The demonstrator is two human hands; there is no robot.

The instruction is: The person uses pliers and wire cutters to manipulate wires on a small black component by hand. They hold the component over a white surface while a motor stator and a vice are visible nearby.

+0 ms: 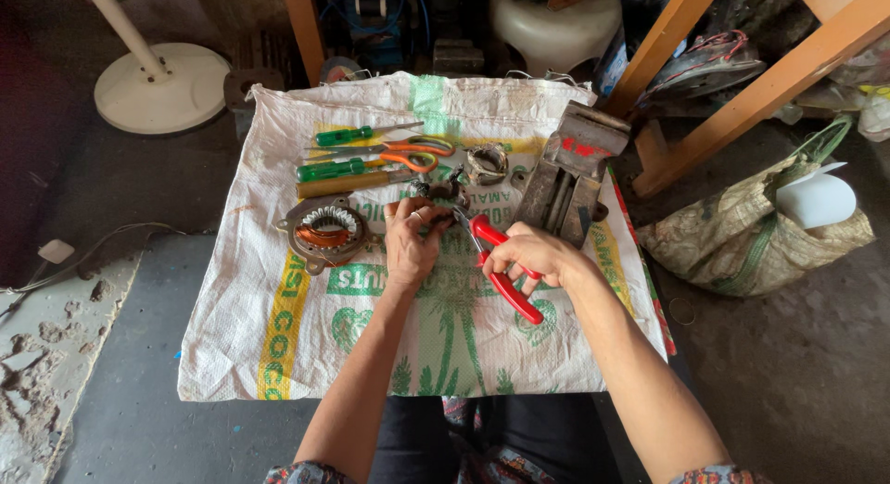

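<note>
pinching a small metal part (436,210) just right of the stator (326,229), the left hand (411,243) has its grip clamped on it; the right hand (533,252), grip closed around red-handled pliers (501,266), could let the jaws slip onto those fingers.

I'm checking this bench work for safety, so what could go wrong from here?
1. The red-handled pliers in the right hand bite close to the left hand fingers; a slip could pinch them.
2. The small metal part might spring loose and roll off the woven sack.
</note>
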